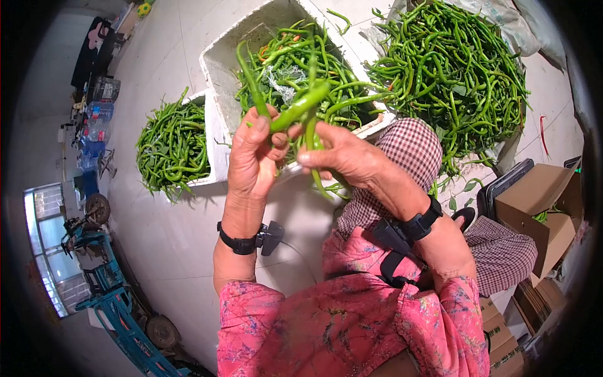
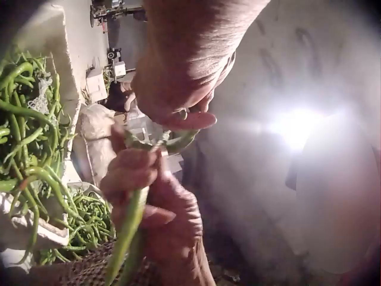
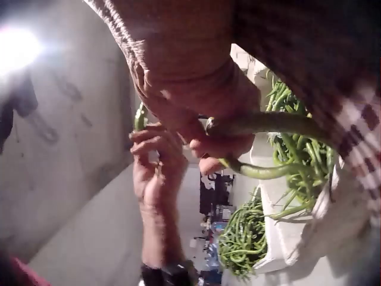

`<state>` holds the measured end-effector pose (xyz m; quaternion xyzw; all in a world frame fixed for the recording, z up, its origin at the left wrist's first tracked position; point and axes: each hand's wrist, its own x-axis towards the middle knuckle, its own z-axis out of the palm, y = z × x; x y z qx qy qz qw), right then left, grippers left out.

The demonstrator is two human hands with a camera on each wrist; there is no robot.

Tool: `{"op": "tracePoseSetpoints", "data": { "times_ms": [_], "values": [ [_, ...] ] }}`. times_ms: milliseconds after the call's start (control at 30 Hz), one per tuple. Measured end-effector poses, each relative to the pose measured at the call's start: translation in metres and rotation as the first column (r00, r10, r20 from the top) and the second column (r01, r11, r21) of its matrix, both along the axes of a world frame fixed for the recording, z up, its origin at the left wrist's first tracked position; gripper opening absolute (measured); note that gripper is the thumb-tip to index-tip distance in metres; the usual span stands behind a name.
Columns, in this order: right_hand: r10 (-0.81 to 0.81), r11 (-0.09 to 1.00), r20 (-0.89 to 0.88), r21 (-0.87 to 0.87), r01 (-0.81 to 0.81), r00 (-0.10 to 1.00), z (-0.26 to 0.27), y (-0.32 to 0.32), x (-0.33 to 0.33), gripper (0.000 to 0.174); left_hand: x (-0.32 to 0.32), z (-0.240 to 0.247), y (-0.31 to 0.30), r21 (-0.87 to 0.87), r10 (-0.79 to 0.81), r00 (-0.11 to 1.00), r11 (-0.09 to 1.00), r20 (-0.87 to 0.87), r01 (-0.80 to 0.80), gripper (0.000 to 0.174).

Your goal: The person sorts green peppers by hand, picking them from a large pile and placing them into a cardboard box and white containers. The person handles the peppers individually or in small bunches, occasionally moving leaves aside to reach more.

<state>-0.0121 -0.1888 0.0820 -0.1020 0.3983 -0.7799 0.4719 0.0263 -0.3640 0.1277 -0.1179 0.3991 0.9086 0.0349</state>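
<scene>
Both hands are raised close together over the front edge of a white foam box [image 1: 217, 60] of green peppers [image 1: 289, 53]. The left hand [image 1: 251, 151] pinches green peppers [image 1: 300, 108] between thumb and fingers, one standing up beside the thumb. Just to its right, the right hand [image 1: 345, 154] curls its fingers round other long peppers that hang below it. In the right wrist view two peppers [image 3: 265, 171] stick out from the right hand [image 3: 202, 101]. The left wrist view has a pepper [image 2: 128, 235] pointing down from the right hand [image 2: 172, 220].
A large heap of green peppers [image 1: 449, 81] lies at the right, and a smaller pile [image 1: 173, 147] stands left of the foam box. An open cardboard box [image 1: 534, 201] is at the far right. A blue cart [image 1: 119, 314] stands at the lower left.
</scene>
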Motion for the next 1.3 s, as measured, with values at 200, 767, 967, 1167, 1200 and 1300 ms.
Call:
{"op": "tracePoseSetpoints", "data": {
  "times_ms": [200, 767, 967, 1167, 1200, 1300],
  "values": [
    [0.0, 0.967, -0.039, 0.256, 0.01, 0.999, -0.006, -0.004, 0.004, 0.024, -0.027, 0.026, -0.036, 0.01, 0.095, 0.958, 0.995, -0.269, -0.096, 0.029],
    [-0.466, 0.876, 0.081, 0.186, 0.446, 0.881, -0.003, 0.007, 0.002, 0.031, 0.012, -0.036, 0.033, -0.973, -0.198, 0.967, 0.2, -0.159, -0.118, 0.034],
    [-0.608, 0.794, 0.18, 0.153, 0.588, 0.774, 0.015, 0.02, -0.001, 0.015, -0.012, -0.051, 0.043, -0.853, -0.334, 0.882, 0.506, -0.332, -0.129, 0.033],
    [-0.702, 0.712, 0.123, 0.121, 0.691, 0.701, 0.056, 0.048, -0.008, 0.013, -0.045, -0.146, 0.034, -0.928, -0.544, 0.839, -0.309, -0.006, -0.207, 0.061],
    [-0.692, 0.721, 0.103, 0.149, 0.677, 0.714, 0.065, 0.054, -0.011, 0.014, -0.052, -0.152, 0.034, -0.913, -0.508, 0.861, -0.358, 0.013, -0.197, 0.06],
    [-0.691, 0.713, 0.012, 0.18, 0.678, 0.723, 0.075, 0.07, -0.018, 0.017, -0.083, -0.158, 0.019, -0.892, -0.495, 0.863, -0.429, 0.1, -0.143, 0.056]
  ]
}}
